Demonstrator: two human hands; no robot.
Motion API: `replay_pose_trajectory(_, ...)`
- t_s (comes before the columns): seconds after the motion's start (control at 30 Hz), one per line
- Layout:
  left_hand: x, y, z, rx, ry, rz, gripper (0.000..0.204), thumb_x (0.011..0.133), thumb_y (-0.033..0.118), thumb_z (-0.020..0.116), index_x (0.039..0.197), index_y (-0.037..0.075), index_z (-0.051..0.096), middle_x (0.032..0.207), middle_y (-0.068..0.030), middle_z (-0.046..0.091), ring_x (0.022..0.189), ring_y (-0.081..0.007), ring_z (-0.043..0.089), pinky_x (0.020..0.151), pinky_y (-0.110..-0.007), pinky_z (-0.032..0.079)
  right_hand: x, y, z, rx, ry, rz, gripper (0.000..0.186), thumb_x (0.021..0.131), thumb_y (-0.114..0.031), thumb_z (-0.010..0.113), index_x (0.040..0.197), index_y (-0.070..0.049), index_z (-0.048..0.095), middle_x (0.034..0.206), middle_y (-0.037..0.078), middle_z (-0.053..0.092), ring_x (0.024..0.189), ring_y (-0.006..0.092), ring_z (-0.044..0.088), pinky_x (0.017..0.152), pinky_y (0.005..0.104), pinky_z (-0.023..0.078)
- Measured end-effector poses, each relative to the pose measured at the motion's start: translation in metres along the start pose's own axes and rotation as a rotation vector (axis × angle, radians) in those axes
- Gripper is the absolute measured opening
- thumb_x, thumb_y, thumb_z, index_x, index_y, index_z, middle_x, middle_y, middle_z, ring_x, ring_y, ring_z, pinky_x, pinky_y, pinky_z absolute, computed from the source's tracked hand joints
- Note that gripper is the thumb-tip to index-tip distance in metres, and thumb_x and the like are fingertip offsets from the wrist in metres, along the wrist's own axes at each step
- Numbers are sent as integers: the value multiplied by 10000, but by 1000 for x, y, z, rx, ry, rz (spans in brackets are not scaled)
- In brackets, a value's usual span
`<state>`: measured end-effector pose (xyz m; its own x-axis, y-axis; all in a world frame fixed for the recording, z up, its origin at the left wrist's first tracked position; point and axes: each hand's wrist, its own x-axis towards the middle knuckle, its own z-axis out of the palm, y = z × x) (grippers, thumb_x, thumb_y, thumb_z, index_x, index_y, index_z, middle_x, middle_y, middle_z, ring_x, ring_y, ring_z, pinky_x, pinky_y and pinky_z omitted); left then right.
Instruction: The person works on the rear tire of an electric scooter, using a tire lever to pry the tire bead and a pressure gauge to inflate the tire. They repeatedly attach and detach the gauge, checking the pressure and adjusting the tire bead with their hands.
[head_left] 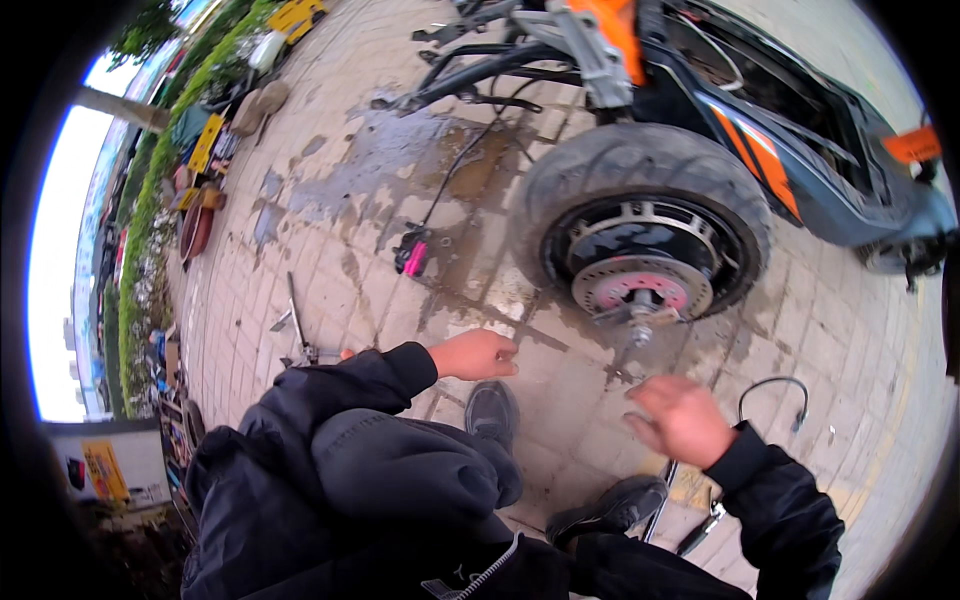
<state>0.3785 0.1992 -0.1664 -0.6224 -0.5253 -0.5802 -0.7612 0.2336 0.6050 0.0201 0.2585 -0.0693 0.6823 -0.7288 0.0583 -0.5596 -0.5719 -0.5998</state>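
A scooter wheel (pixel 640 225) with a thick black tyre stands in front of me, still joined to the scooter (pixel 770 150). Its brake disc (pixel 625 288) and threaded axle (pixel 641 318) face toward me. Over the paving, left of the axle, my left hand (pixel 476 355) hangs with loosely bent fingers and a small gap by the thumb. My right hand (pixel 684 416) is below and right of the axle, thumb and fingers apart. Neither hand touches the wheel. I see nothing held in either one. On the ground left of the wheel lies a brake caliper (pixel 411 254) with a pink part, on a black hose.
Metal tools (pixel 292 318) lie on the paving at the left. A long-handled tool (pixel 703 527) is beside my right shoe (pixel 610 508). A short black cable (pixel 775 385) curves at the right. Wet patches (pixel 375 160) darken the bricks. Boxes and bags (pixel 205 145) line the hedge.
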Motion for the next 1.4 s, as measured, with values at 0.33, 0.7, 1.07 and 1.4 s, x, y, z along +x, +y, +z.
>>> replay_pose_trajectory(0.33, -12, -97, -30, 194, 701, -154, 482, 888, 228, 607, 1277, -44, 521, 1280, -249, 552, 1185, -408, 524, 999, -432, 441, 55, -23, 112, 238, -188, 116, 279, 853, -274, 661, 1028, -60, 620, 1005, 140, 589, 885, 349, 622, 752, 434, 527)
replay_pose_trajectory(0.7, 146, -159, -121, 406, 676, -526, 680, 972, 441, 442, 1480, 9, 314, 1549, -190, 300, 1457, -335, 228, 1185, -506, 143, 34, -23, 122, 366, -102, 327, 288, 867, -269, 671, 1027, -31, 646, 988, 152, 626, 901, 360, 624, 773, 422, 528)
replay_pose_trajectory(1.07, 113, -165, -123, 267, 714, -323, 572, 936, 334, 504, 1417, 31, 434, 1499, -221, 371, 1409, -374, 310, 1166, -482, 217, 1, -19, 66, 402, -74, 349, 291, 849, -224, 685, 1021, 6, 644, 964, 181, 635, 908, 361, 622, 794, 418, 522)
replay_pose_trajectory(1.4, -22, 161, -164, 658, 760, 503, 356, 814, 38, 618, 1168, 8, 611, 1256, -169, 593, 1155, -344, 551, 1002, -452, 423, -92, -8, -17, 352, 13, 476, 314, 876, -262, 644, 1006, 24, 635, 944, 197, 632, 906, 389, 610, 783, 442, 506)
